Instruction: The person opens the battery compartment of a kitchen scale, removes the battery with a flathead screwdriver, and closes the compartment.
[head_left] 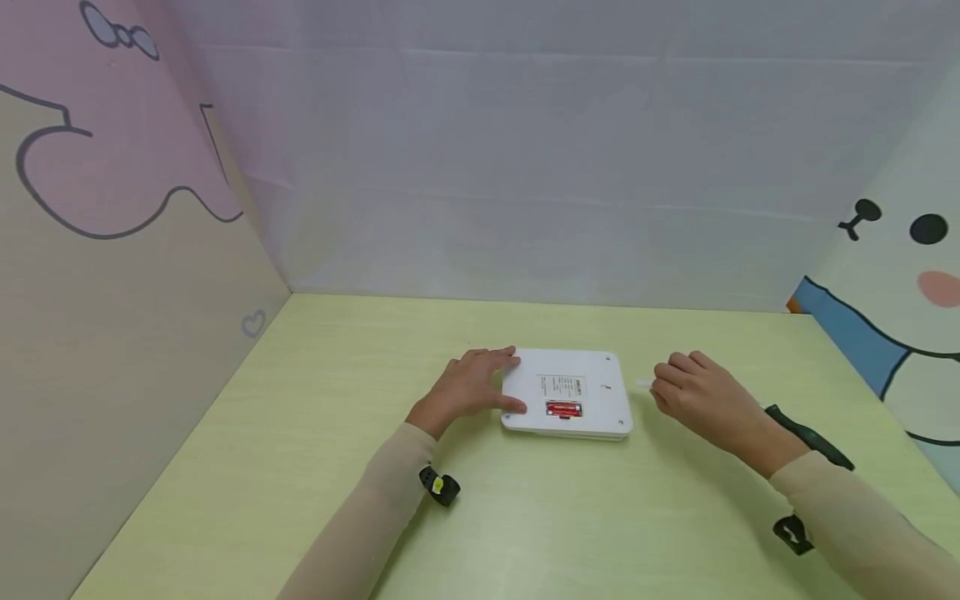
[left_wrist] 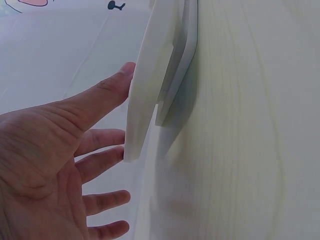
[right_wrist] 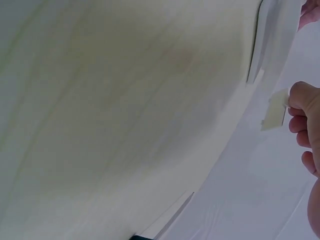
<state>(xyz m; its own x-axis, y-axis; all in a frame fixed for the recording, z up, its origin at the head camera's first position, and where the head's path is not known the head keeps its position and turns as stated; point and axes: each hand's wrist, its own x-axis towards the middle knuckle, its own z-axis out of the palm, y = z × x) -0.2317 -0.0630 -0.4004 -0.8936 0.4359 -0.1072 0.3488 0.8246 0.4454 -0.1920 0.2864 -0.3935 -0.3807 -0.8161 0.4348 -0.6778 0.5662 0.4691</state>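
Observation:
A flat white device (head_left: 596, 417), much like a kitchen scale, lies with its underside up. Red batteries (head_left: 563, 408) show in its open compartment, below a printed label (head_left: 561, 386). At its left edge my left hand (head_left: 468, 383) rests with thumb and fingers spread, touching the casing; the fingers look fairly straight in the left wrist view. Just right of the device, apart from it, my right hand (head_left: 705, 396) pinches a small white battery cover (right_wrist: 274, 110) between thumb and curled fingers. Most of the cover is hidden in the head view.
A tool with a dark green handle (head_left: 813, 437), seemingly a screwdriver, lies on the light wooden table (head_left: 570, 517), partly behind my right forearm. Pale panels with cartoon drawings stand at the left and right, and a white sheet (head_left: 525, 167) hangs at the back.

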